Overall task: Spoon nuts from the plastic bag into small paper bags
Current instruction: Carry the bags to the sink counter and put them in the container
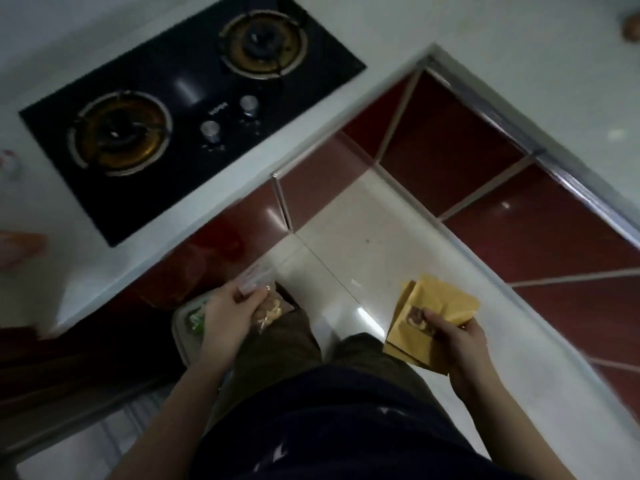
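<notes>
Fingers of the left hand [230, 308] pinch the plastic bag [265, 304] of nuts; the right hand [457, 341] grips paper bags [433, 306]. Both want setting on the counter [519, 39] before spooning.

Both forearms reach forward at waist height, well apart; left hand [231, 311] and right hand [462, 344] each have fingers curled, gripping.

plastic bag [266, 306] left, paper bags [433, 313] right, stove [187, 109] ahead on counter [166, 244]
</notes>
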`<state>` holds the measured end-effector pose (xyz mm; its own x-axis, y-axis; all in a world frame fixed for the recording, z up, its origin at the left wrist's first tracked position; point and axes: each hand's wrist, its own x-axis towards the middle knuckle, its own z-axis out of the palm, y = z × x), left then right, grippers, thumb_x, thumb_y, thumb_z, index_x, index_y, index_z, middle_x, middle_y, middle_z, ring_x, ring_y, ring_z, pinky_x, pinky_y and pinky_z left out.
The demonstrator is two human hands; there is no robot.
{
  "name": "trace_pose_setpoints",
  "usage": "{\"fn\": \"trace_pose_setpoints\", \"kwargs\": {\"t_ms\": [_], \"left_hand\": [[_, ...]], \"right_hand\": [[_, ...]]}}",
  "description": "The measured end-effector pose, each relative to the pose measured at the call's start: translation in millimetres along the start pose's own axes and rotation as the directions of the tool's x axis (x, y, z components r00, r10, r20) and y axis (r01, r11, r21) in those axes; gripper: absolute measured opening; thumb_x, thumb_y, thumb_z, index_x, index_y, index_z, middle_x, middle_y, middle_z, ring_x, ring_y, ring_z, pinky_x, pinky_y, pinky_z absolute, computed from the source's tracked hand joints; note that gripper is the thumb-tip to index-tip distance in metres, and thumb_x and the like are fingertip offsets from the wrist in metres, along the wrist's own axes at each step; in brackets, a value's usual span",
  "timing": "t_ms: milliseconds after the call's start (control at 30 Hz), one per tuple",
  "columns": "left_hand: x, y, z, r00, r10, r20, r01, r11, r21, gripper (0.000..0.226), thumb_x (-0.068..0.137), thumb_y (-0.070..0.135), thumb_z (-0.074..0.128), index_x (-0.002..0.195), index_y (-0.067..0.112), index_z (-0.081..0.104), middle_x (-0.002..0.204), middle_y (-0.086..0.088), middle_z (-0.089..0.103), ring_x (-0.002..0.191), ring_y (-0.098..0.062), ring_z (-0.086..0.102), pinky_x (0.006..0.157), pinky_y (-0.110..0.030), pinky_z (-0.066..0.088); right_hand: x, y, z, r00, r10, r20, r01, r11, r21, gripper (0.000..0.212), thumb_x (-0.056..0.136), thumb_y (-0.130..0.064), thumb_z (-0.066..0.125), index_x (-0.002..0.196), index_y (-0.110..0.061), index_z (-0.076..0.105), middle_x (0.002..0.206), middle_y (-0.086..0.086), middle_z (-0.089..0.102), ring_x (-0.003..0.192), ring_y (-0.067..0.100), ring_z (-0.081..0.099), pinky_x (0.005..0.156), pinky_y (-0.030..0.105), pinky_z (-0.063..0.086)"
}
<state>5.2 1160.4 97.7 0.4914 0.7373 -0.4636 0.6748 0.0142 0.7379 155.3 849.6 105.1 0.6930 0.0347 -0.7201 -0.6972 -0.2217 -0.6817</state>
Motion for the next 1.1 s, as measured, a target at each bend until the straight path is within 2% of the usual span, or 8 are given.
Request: {"fn": "trace_pose_setpoints", "kwargs": {"t_ms": [167,333,467,567,633,800,900,1100], "left_hand": [[-33.0,19.2,69.1,0.963,0.045,0.266,-0.087,0.985,0.148,0.016,0.087,0.029,0.071,0.086,0.014,0.067,0.079,-0.004,0.07,0.076,-0.02,0.067,0.062,-0.03,0.048],[-51.1,50.9,132.1,0.877,0.107,0.468,-0.23,0.949,0.215,0.014,0.085,0.022,0.074,0.084,0.009,0.069,0.079,-0.009,0.07,0.079,-0.027,0.068,0.069,-0.037,0.054],[-64.3,84.6,186.9,0.778,0.128,0.616,-0.326,0.919,0.22,0.011,0.087,0.018,0.072,0.093,0.01,0.07,0.077,-0.001,0.073,0.078,-0.023,0.07,0.062,-0.024,0.055],[-69.5,111.1,231.5,0.71,0.116,0.695,-0.407,0.873,0.269,0.021,0.086,0.02,0.073,0.098,0.003,0.07,0.088,-0.015,0.072,0.088,-0.033,0.069,0.083,-0.048,0.056],[-72.4,126.7,262.6,0.669,0.111,0.735,-0.452,0.846,0.284,0.025,0.085,0.024,0.074,0.092,0.001,0.068,0.087,-0.018,0.07,0.089,-0.036,0.068,0.086,-0.053,0.054],[-68.5,162.8,337.0,0.616,0.087,0.783,-0.51,0.801,0.313,0.026,0.083,0.029,0.076,0.086,0.005,0.068,0.085,-0.016,0.071,0.088,-0.033,0.068,0.084,-0.049,0.056],[-63.6,187.5,380.6,0.598,0.078,0.797,-0.55,0.764,0.338,0.024,0.083,0.032,0.075,0.081,0.01,0.067,0.08,-0.011,0.07,0.084,-0.03,0.068,0.071,-0.041,0.056],[-81.2,237.0,463.5,0.525,0.067,0.849,-0.632,0.698,0.336,0.026,0.084,0.031,0.075,0.078,0.007,0.066,0.072,-0.008,0.069,0.073,-0.024,0.066,0.062,-0.032,0.052]], "right_hand": [[-40.0,71.8,-99.1,0.963,0.116,-0.243,-0.066,0.977,0.205,0.047,0.076,-0.029,0.078,0.118,-0.019,0.059,0.113,0.005,0.068,0.103,0.029,0.063,0.087,0.049,0.052],[-81.7,129.9,-155.9,0.88,0.259,-0.398,-0.06,0.892,0.448,0.034,0.077,-0.024,0.077,0.108,-0.022,0.064,0.104,0.002,0.073,0.097,0.027,0.068,0.078,0.042,0.055],[-97.5,160.1,-177.5,0.817,0.353,-0.456,-0.02,0.808,0.589,0.038,0.077,-0.025,0.077,0.112,-0.021,0.063,0.109,0.005,0.071,0.098,0.028,0.067,0.081,0.044,0.055],[-91.6,161.9,-187.5,0.786,0.383,-0.486,0.013,0.775,0.632,0.044,0.075,-0.028,0.079,0.115,-0.021,0.062,0.11,0.004,0.07,0.101,0.028,0.065,0.087,0.048,0.053],[-81.5,154.3,-198.0,0.774,0.388,-0.501,0.049,0.751,0.658,0.046,0.073,-0.028,0.08,0.115,-0.021,0.062,0.109,0.003,0.071,0.1,0.027,0.066,0.084,0.046,0.054],[-46.6,115.2,-234.6,0.767,0.359,-0.532,0.146,0.71,0.689,0.049,0.071,-0.029,0.082,0.115,-0.022,0.063,0.107,-0.001,0.072,0.099,0.022,0.068,0.083,0.043,0.056],[-30.1,84.8,-261.3,0.761,0.325,-0.561,0.201,0.704,0.681,0.05,0.072,-0.026,0.081,0.117,-0.021,0.061,0.107,0.0,0.072,0.097,0.021,0.069,0.077,0.039,0.056],[-14.7,51.4,-319.9,0.709,0.345,-0.615,0.249,0.693,0.677,0.057,0.069,-0.028,0.083,0.12,-0.02,0.058,0.111,0.0,0.07,0.099,0.021,0.067,0.084,0.043,0.056]]}}
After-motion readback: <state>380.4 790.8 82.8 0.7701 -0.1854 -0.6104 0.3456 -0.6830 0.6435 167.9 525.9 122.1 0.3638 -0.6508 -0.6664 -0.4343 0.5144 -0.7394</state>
